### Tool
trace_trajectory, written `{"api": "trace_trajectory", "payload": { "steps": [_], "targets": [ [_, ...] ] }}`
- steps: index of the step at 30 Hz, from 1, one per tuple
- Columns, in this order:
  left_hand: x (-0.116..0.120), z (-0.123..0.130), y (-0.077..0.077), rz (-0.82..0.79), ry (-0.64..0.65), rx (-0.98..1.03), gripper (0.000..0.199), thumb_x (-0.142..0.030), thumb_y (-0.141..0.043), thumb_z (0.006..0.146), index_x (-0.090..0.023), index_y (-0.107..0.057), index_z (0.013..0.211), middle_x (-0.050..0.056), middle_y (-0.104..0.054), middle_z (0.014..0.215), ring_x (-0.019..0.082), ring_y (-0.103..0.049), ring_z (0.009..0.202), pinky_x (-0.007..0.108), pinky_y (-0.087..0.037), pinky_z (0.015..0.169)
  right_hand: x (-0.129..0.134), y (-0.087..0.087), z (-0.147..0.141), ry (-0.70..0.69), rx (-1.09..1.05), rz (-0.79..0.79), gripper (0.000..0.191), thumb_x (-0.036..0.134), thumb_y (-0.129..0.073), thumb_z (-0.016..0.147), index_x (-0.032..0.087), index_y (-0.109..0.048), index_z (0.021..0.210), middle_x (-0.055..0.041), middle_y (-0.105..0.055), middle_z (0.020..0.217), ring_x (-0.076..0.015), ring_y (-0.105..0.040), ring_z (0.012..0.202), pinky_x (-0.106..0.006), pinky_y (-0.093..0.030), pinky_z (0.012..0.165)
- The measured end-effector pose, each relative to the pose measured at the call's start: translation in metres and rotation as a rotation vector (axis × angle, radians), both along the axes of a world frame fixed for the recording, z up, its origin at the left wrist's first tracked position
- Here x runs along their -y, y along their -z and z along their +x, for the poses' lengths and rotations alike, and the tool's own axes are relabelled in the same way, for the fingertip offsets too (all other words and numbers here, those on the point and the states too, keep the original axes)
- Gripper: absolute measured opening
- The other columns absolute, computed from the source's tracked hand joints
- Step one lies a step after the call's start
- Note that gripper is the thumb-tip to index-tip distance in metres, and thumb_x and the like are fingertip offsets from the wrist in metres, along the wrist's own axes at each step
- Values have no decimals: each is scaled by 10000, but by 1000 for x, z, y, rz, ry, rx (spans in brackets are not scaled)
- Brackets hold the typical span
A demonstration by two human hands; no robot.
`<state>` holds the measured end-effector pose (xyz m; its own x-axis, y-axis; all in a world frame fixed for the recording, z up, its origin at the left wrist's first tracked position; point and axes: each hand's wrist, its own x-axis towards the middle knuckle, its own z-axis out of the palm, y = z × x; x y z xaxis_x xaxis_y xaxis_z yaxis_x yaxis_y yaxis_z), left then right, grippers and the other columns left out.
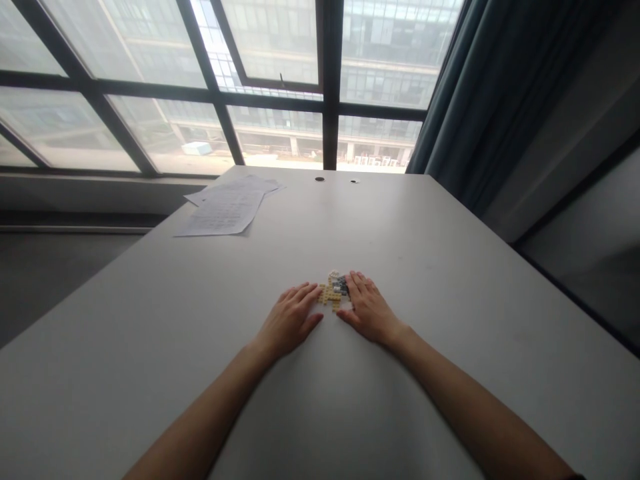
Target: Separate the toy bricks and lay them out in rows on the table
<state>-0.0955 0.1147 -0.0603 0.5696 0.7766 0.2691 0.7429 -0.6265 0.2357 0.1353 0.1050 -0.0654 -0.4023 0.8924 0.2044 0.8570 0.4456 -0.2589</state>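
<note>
A small cluster of toy building bricks lies on the white table between my two hands. Tan bricks (331,295) make up its left and front part, grey bricks (341,285) its right part, and a whitish piece (333,274) is at the far end. My left hand (293,313) rests palm down at the left edge of the cluster, fingers stretched out and fingertips by the tan bricks. On the other side, my right hand (367,305) lies flat with extended fingers against the grey bricks, partly covering them. Neither hand grips anything.
Printed paper sheets (227,208) overlap at the table's far left. Two small round holes, one a dark grommet (320,179), are near the far edge of the white table (400,227). Beyond stand framed windows (280,133), with a dark curtain (460,100) at the right.
</note>
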Motion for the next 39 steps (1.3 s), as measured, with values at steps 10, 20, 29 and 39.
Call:
{"api": "trace_trajectory", "payload": {
  "steps": [10,20,29,39],
  "targets": [
    [-25,10,6,-6,-87,23,378,-383,-470,907,-203,-531,1233,101,-498,1367,314,-357,1325,521,-279,1082,37,-2,41,25,-197,79,622,414,-493,883,136,-337,1417,-179,-384,1443,-296,-306,1359,-515,-280,1109],
    [71,29,-18,69,138,396,380,-359,-555,890,-226,-446,1229,76,-642,1016,211,-613,925,356,-502,819,77,-20,-2,-75,-1219,-589,386,449,-513,886,157,-625,1111,-64,-687,850,-156,-634,696,-332,-538,702],
    [85,36,-3,85,124,536,327,-198,-612,856,-227,-491,1158,46,-644,885,173,-617,803,316,-517,751,94,-16,-18,-35,-1175,-518,224,353,-574,870,161,-672,932,-27,-664,752,-144,-595,679,-284,-495,687],
    [89,37,-14,151,162,705,148,-97,-596,838,-216,-588,926,28,-667,806,141,-615,730,271,-525,680,97,-21,-16,-32,-974,-178,142,260,-522,896,190,-644,879,-50,-625,897,-152,-611,810,-280,-504,747]
  ]
}}
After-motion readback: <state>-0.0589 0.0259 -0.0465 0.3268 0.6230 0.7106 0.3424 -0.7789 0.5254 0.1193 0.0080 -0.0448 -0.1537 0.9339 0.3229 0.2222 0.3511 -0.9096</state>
